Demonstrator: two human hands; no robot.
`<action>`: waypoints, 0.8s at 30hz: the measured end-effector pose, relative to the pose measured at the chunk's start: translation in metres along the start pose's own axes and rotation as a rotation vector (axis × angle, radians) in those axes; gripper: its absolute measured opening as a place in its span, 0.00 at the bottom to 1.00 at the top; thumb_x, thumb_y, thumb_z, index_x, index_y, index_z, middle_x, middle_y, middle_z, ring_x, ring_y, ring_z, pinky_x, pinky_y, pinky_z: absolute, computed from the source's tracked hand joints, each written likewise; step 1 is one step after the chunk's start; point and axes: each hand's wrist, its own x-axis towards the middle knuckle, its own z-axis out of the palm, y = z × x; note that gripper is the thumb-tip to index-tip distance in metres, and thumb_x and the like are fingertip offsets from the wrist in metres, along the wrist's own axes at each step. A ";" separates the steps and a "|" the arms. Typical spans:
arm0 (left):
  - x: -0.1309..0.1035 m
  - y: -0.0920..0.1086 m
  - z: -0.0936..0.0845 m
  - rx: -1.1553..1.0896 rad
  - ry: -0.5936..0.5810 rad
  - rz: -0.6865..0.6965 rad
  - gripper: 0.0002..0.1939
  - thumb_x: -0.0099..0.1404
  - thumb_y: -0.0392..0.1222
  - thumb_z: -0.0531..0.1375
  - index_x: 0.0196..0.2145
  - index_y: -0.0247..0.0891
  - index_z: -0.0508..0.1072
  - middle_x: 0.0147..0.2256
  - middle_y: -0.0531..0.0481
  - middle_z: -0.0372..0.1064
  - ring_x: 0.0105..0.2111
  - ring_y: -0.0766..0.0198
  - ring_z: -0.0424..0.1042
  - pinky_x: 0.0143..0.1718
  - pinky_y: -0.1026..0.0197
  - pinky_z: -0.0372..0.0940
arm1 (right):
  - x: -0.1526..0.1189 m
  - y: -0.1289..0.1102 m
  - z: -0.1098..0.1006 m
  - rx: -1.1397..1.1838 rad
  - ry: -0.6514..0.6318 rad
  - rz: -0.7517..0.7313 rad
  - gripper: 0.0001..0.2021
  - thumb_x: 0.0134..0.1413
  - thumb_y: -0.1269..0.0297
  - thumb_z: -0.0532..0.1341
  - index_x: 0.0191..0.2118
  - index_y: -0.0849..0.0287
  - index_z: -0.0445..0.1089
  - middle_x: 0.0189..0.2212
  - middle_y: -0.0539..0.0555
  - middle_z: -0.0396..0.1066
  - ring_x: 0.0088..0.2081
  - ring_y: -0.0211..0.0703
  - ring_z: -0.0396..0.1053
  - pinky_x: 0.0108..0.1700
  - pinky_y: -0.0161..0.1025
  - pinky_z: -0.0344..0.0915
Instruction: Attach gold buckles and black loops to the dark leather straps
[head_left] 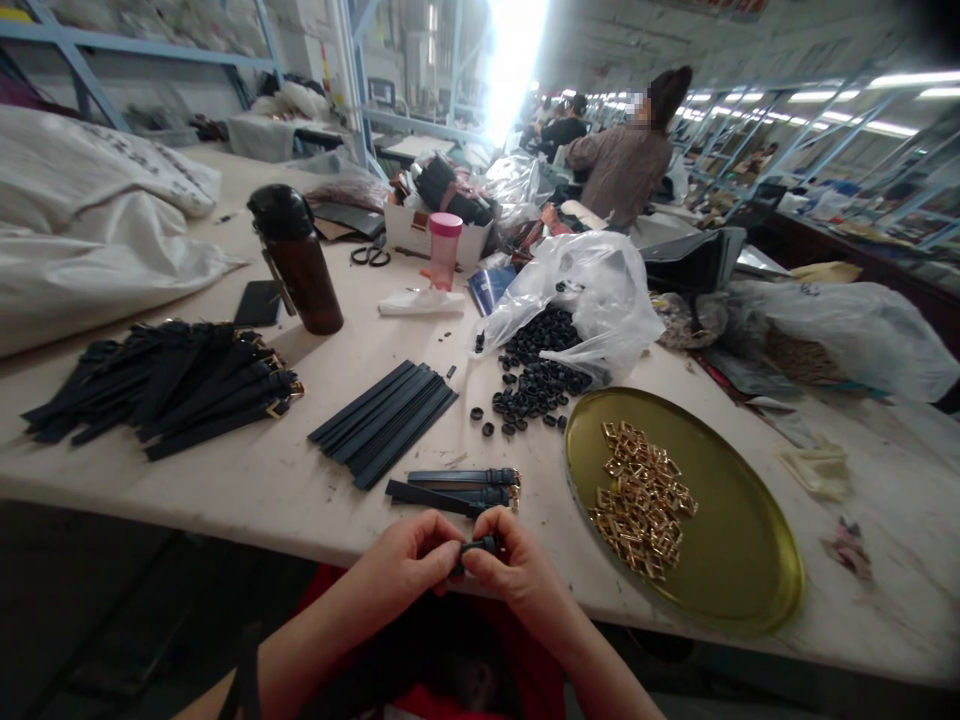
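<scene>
Strap (480,545), dark and mostly hidden in the grip, is held at the near edge of the table (255,470). It is pinched by the left hand (421,550) and the right hand (517,562), both narrowed around it, probably because so small a piece is best steadied from two sides. Just beyond the hands, what appear to be three buckled straps (446,478) are laid with gold ends to the right. Strips (382,425), more than ten but overlapping, are fanned farther off, perhaps for easy lifting. Dozens of gold buckles (645,490), too tangled to count, are gathered in one tray (735,540) at right, presumably to prevent scattering. Loops (536,390), likewise dozens, are spilled from one clear bag (600,285), likely for quick picking. One heap (180,380) of buckled straps, uncountable, is piled at left, seemingly to be kept apart from the strips. One bottle (304,270), one phone (256,303), one pink cup (445,252) and one pair of scissors (371,256) are placed farther back, apparently clear of the work.
</scene>
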 end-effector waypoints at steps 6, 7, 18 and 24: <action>0.000 -0.001 0.003 0.016 0.000 -0.026 0.10 0.56 0.45 0.56 0.29 0.34 0.67 0.23 0.55 0.65 0.23 0.68 0.63 0.24 0.66 0.58 | -0.002 -0.005 0.000 -0.031 0.017 0.025 0.10 0.46 0.59 0.60 0.28 0.57 0.59 0.20 0.43 0.56 0.22 0.32 0.53 0.23 0.30 0.51; -0.001 -0.001 0.003 -0.009 -0.007 -0.040 0.10 0.55 0.45 0.57 0.29 0.34 0.67 0.23 0.54 0.65 0.23 0.68 0.64 0.24 0.66 0.58 | -0.003 -0.006 -0.001 -0.026 -0.004 0.023 0.10 0.46 0.59 0.60 0.28 0.57 0.59 0.20 0.44 0.57 0.22 0.33 0.53 0.24 0.31 0.51; 0.001 -0.007 0.002 -0.048 -0.091 -0.079 0.10 0.54 0.44 0.60 0.30 0.33 0.69 0.23 0.56 0.66 0.22 0.69 0.64 0.24 0.67 0.58 | -0.008 -0.004 -0.002 -0.326 0.014 -0.062 0.05 0.48 0.65 0.60 0.27 0.57 0.62 0.23 0.46 0.61 0.27 0.37 0.58 0.29 0.34 0.54; 0.000 -0.008 0.002 -0.047 -0.128 -0.113 0.11 0.53 0.45 0.60 0.31 0.34 0.69 0.24 0.55 0.67 0.23 0.68 0.65 0.25 0.67 0.59 | -0.008 0.003 0.004 -0.306 0.015 -0.116 0.11 0.55 0.59 0.54 0.26 0.58 0.59 0.23 0.47 0.60 0.27 0.37 0.57 0.28 0.34 0.54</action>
